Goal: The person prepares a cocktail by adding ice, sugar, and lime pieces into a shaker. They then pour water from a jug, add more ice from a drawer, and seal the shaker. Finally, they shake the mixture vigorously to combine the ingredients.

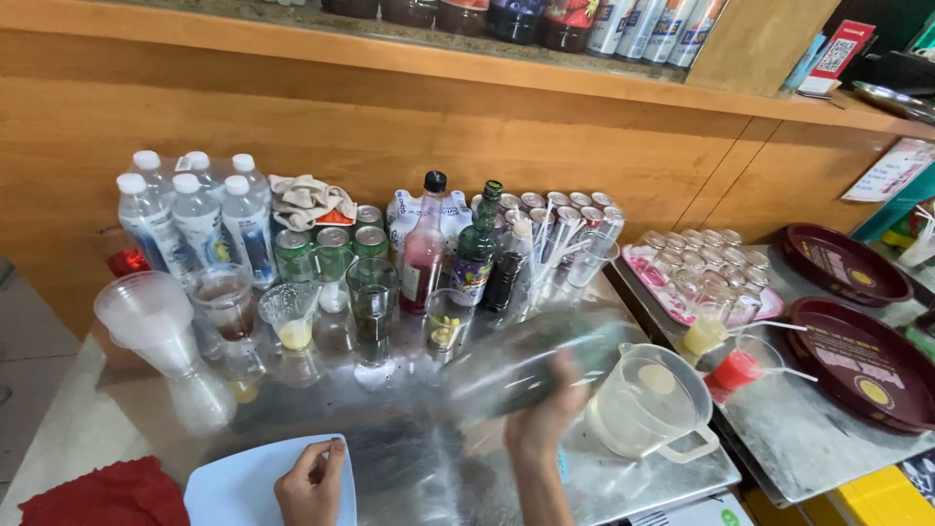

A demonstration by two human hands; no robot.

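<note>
My right hand grips a blurred, dark green bottle-like thing lying sideways over the steel counter; motion blur hides its exact shape. My left hand rests with curled fingers on a pale blue board at the near edge. Just beyond stand a tall glass of dark drink, a small glass with a lemon slice and a cup holding yellow liquid. A clear plastic jug sits to the right of my right hand.
Water bottles, green cans, a red syrup bottle and silver cans line the wooden wall. Stacked plastic cups stand left, a red cloth lies near. Right: a pink tray of glasses, two dark round trays.
</note>
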